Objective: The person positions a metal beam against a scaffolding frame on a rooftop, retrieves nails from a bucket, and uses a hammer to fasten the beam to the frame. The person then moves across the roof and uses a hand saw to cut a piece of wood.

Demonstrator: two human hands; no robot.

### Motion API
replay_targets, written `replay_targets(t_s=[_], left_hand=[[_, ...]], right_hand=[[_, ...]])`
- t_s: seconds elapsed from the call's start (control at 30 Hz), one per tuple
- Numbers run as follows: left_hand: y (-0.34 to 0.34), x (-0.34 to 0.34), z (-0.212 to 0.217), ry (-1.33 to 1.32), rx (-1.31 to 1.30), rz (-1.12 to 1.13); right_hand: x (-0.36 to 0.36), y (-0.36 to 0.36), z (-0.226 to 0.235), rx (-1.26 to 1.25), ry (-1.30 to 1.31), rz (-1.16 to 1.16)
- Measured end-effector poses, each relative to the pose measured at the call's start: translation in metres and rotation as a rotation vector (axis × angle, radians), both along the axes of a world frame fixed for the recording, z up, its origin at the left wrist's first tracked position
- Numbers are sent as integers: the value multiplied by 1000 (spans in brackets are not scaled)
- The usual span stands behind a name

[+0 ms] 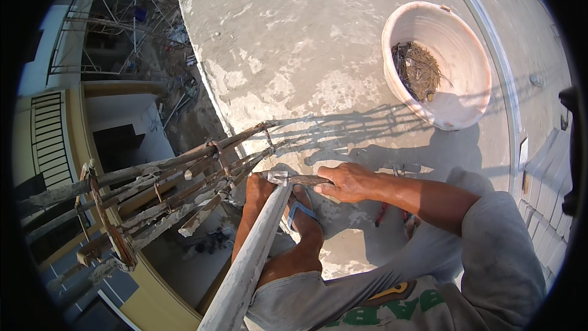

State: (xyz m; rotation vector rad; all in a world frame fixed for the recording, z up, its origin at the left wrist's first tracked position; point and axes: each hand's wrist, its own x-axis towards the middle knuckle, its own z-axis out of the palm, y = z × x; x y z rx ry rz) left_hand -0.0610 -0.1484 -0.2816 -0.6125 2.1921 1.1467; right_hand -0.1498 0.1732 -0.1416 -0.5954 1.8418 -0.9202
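My right hand (pixel 348 182) is closed around the wooden handle (pixel 309 179) of a hammer. The hammer's metal head (pixel 277 176) is at the upper end of a pale, crusted timber (pixel 250 263), which slants up from the lower edge. My left hand (pixel 260 187) is a closed fist just left of the hammer head; its fingers are partly hidden, so what they hold does not show. To its left, several rough wooden poles (pixel 184 162) are tied together with upright pieces. Below the hammer, my foot wears a blue flip-flop (pixel 300 209).
The concrete slab (pixel 275 43) ends at a drop on the left, with scaffolding (pixel 107 30) and buildings below. A pale tub (pixel 478 55) holding scraps (pixel 419 70) stands at the far right. A red-handled tool (pixel 381 213) lies by my other foot. Grey blocks (pixel 545 208) are stacked on the right.
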Motion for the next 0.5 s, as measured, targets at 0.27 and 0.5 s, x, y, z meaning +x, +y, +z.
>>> replay_targets(t_s=[0.27, 0.5], left_hand=[[15, -9, 34, 136, -124, -203], [36, -25, 72, -75, -156, 12]], right_hand=[[3, -18, -12, 41, 46, -28], [-7, -10, -16, 115, 46, -45]])
